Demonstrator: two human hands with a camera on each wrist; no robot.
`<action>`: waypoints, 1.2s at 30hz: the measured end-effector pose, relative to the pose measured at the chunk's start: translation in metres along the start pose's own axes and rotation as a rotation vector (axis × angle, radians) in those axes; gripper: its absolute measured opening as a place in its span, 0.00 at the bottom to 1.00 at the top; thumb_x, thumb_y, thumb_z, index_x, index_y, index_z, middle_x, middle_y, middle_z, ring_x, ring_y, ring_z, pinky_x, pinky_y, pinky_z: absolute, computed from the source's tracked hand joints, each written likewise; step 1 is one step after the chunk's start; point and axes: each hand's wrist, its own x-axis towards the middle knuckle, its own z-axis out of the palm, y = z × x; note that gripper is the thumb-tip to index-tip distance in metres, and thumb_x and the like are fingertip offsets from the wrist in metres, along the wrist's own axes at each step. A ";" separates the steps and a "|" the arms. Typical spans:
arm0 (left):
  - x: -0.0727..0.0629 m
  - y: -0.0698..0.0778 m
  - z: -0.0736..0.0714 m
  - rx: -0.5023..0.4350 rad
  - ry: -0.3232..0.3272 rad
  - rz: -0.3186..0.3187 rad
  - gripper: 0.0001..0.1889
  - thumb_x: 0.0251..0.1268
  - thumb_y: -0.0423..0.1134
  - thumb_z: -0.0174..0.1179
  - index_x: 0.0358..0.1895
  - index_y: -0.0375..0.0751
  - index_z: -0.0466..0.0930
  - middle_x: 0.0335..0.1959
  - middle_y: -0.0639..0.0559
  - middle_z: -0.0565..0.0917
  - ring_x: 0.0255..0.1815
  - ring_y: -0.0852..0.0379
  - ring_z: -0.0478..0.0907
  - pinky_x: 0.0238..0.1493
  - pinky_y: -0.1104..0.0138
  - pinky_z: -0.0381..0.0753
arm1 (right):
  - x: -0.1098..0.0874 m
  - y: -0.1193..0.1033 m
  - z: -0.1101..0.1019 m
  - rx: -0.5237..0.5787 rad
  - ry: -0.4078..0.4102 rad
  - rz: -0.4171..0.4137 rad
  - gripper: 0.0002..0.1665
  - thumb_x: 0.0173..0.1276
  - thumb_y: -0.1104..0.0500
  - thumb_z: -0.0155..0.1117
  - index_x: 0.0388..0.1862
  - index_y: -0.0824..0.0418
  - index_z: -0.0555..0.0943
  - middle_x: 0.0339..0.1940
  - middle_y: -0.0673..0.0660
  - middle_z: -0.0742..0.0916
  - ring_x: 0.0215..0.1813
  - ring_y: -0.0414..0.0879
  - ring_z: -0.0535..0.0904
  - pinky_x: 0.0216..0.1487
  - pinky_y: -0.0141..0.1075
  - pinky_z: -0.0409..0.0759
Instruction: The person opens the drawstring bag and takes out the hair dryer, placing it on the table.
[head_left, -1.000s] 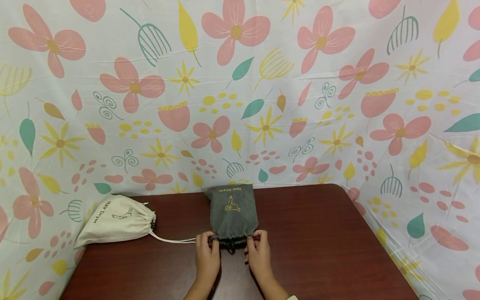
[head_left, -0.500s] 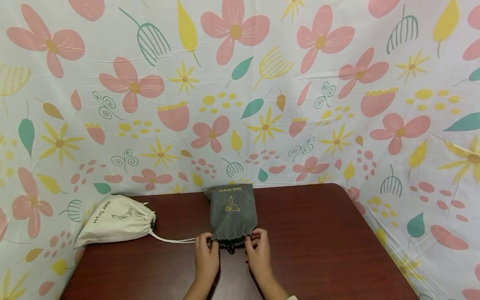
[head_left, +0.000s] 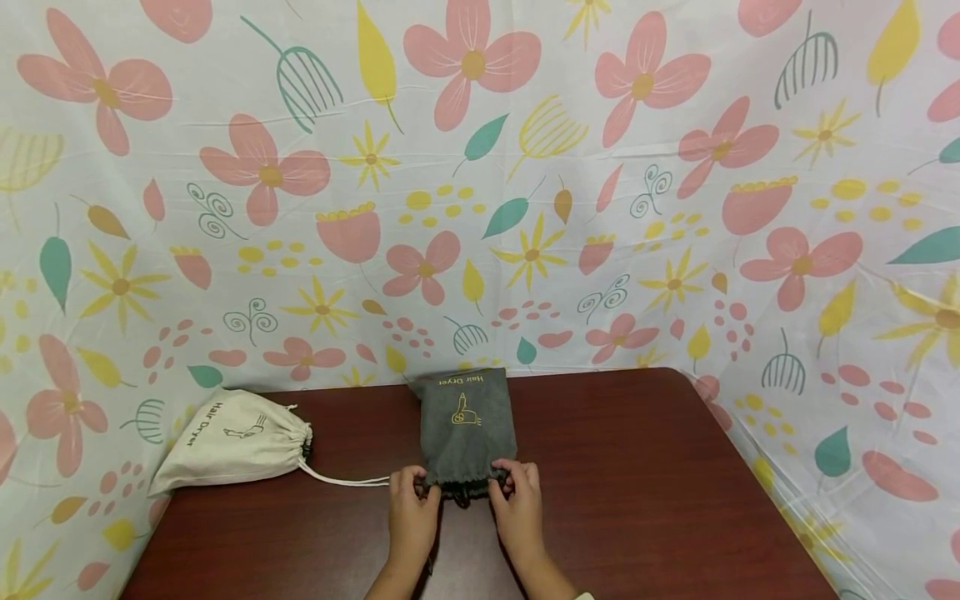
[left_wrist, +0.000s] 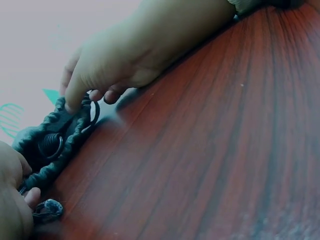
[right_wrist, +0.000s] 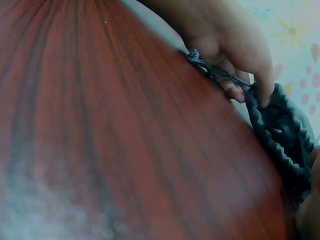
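Observation:
A grey drawstring bag [head_left: 467, 429] printed "Hair Dryer" lies at the middle of the table, its gathered mouth facing me. My left hand [head_left: 412, 512] pinches the left side of the mouth between thumb and fingers. At the right side, the rim is pinched by my right hand [head_left: 519, 512]. The left wrist view looks into the parted mouth, where a black ribbed cord end [left_wrist: 50, 144] shows; the rest of the contents is hidden. Beside my left hand hangs the knotted end of the dark drawstring [right_wrist: 194, 56].
A cream drawstring bag [head_left: 240, 442], also printed "Hair Dryer", lies at the table's left. Its white cord [head_left: 345, 481] runs right toward my left hand. The dark red wooden table [head_left: 637, 500] meets a flower-printed cloth [head_left: 480, 208] at the back and sides.
My right fingers have shifted slightly along the rim, and the dark loop hanging at the mouth shows less. Both bags stay in place.

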 end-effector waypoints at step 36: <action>-0.003 -0.004 -0.007 -0.042 0.078 0.092 0.16 0.54 0.22 0.59 0.44 0.43 0.79 0.43 0.48 0.75 0.42 0.57 0.74 0.39 0.72 0.74 | 0.007 0.014 -0.010 -0.030 0.170 -0.076 0.17 0.60 0.76 0.61 0.43 0.59 0.83 0.41 0.55 0.76 0.34 0.36 0.70 0.35 0.25 0.71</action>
